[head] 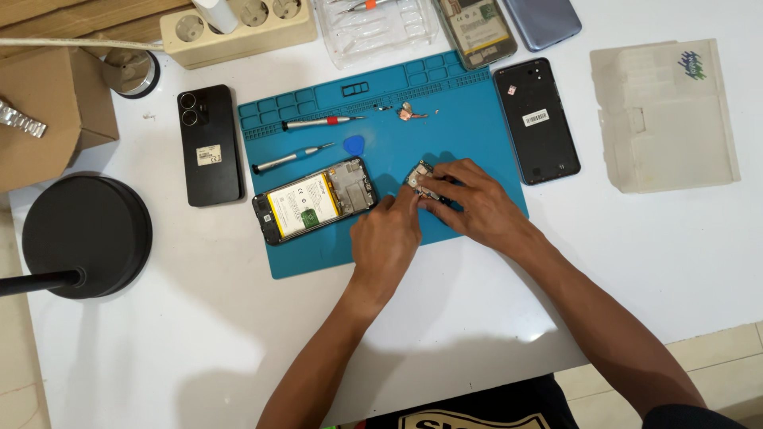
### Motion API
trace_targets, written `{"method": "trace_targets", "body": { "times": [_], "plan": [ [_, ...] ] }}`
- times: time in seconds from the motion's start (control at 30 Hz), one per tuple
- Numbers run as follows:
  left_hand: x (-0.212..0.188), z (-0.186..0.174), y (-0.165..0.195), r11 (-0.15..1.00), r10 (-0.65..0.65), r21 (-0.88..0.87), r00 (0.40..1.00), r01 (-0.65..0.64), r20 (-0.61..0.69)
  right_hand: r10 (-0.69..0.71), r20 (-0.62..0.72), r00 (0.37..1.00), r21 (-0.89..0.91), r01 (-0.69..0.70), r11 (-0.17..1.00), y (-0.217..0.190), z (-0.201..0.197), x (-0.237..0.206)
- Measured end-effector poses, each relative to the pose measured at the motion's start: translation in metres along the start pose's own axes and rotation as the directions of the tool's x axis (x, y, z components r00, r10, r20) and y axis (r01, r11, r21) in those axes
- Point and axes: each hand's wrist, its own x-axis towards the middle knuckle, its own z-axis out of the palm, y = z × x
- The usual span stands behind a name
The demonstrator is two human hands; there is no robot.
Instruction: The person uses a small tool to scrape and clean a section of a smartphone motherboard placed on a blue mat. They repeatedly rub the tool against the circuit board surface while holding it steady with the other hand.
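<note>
Both of my hands meet over a small phone circuit board (pixel 419 176) on the blue repair mat (pixel 318 254). My right hand (pixel 473 202) covers and grips the board from the right. My left hand (pixel 385 242) presses its fingertips against the board's left edge. Just left of them lies an opened phone (pixel 314 199) with its yellow-labelled battery exposed.
On the mat lie two screwdrivers (pixel 322 122) (pixel 290 158), a blue pick (pixel 354 144) and small loose parts (pixel 412 113). Black phones lie at left (pixel 209 144) and right (pixel 536 119). A round black lamp base (pixel 87 234), power strip (pixel 238 28), clear tray (pixel 373 28) and plastic case (pixel 664 115) surround it.
</note>
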Motion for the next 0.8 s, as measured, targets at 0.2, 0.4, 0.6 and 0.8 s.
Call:
{"method": "trace_targets", "body": {
  "times": [0.2,0.4,0.6,0.8],
  "plan": [
    [0.001,-0.001,-0.008,0.993,-0.012,-0.119,1.0,0.009,-0.025,0.076,-0.015,0.997,0.057,-0.075,0.996,0.003,0.003,0.002],
    [0.002,-0.007,-0.009,0.995,-0.024,-0.098,0.999,0.026,0.024,0.087,-0.023,0.996,0.078,-0.085,0.993,0.005,0.006,0.004],
    [0.006,-0.008,-0.004,0.998,-0.055,-0.038,0.996,0.058,0.073,0.054,-0.03,0.998,0.064,-0.052,0.997,0.003,0.006,0.002],
    [0.006,-0.011,0.001,0.996,-0.09,-0.013,0.99,0.092,0.106,-0.012,-0.007,1.0,-0.005,0.012,1.0,0.0,0.003,0.0]
  ]
}}
